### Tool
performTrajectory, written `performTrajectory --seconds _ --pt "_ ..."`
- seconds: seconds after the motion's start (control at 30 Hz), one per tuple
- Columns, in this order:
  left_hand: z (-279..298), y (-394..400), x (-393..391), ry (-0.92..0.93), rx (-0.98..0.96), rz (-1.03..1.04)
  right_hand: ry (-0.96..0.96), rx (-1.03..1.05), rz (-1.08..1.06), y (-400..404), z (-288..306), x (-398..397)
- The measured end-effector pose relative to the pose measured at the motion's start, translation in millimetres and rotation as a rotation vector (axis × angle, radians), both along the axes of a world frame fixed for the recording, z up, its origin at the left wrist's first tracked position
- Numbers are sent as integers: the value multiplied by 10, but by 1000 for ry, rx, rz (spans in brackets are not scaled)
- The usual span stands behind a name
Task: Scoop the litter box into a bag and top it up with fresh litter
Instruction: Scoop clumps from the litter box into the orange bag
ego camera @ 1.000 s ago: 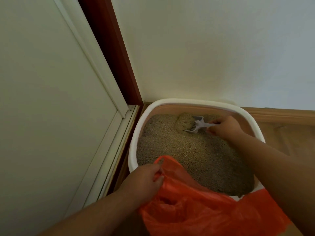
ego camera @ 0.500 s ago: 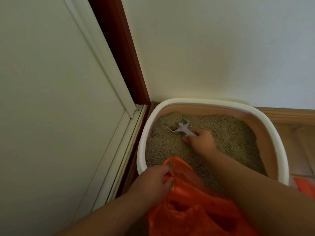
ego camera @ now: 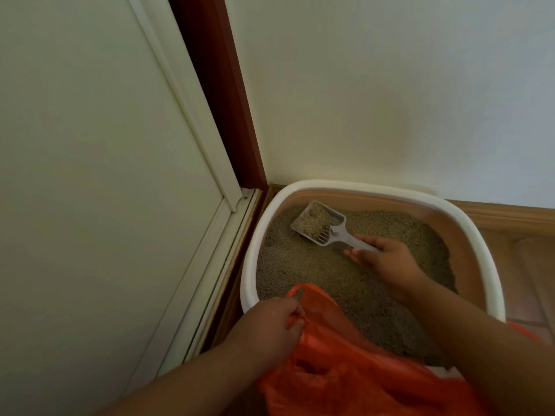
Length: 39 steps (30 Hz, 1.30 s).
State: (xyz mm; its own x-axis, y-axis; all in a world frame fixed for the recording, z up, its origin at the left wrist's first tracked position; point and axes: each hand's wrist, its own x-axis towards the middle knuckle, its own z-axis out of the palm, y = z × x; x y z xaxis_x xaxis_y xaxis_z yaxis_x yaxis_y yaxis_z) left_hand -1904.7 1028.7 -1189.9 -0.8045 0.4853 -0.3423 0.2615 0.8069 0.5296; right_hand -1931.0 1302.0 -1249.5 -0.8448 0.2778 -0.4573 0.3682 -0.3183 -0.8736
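A white-rimmed litter box (ego camera: 250,253) sits in the room's corner, filled with grey-brown litter (ego camera: 345,283). My right hand (ego camera: 383,258) grips the handle of a pale slotted scoop (ego camera: 319,223), whose blade lies in the far left corner of the box with litter heaped in it. My left hand (ego camera: 270,327) holds the rim of an orange plastic bag (ego camera: 345,373) at the box's near edge, and the bag drapes over the near rim.
A white door (ego camera: 90,175) with a dark red frame (ego camera: 216,94) stands close on the left. A pale wall (ego camera: 390,85) runs behind the box, with a wooden skirting board (ego camera: 510,213) and wooden floor on the right.
My right hand has swept the scoop from the box's far middle to its far left corner, and the blade has turned face up with litter in it. The left hand keeps its hold on the bag.
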Motion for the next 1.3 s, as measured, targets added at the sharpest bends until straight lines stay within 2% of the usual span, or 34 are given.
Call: performTrajectory --seconds 0.33,0.53,0.8,1.1,1.3 --pt "33 10 25 4 -12 7 -145 136 184 421 268 227" --pt "52 -8 39 7 -16 4 -168 158 216 303 247 134" --pt "58 -35 16 -5 -22 5 -227 299 241 -129 297 -150" --pt "58 -132 11 -4 -22 -3 -169 254 195 -731 155 -350" --pt "63 -120 27 -4 -13 1 -111 -77 68 -672 30 -258"
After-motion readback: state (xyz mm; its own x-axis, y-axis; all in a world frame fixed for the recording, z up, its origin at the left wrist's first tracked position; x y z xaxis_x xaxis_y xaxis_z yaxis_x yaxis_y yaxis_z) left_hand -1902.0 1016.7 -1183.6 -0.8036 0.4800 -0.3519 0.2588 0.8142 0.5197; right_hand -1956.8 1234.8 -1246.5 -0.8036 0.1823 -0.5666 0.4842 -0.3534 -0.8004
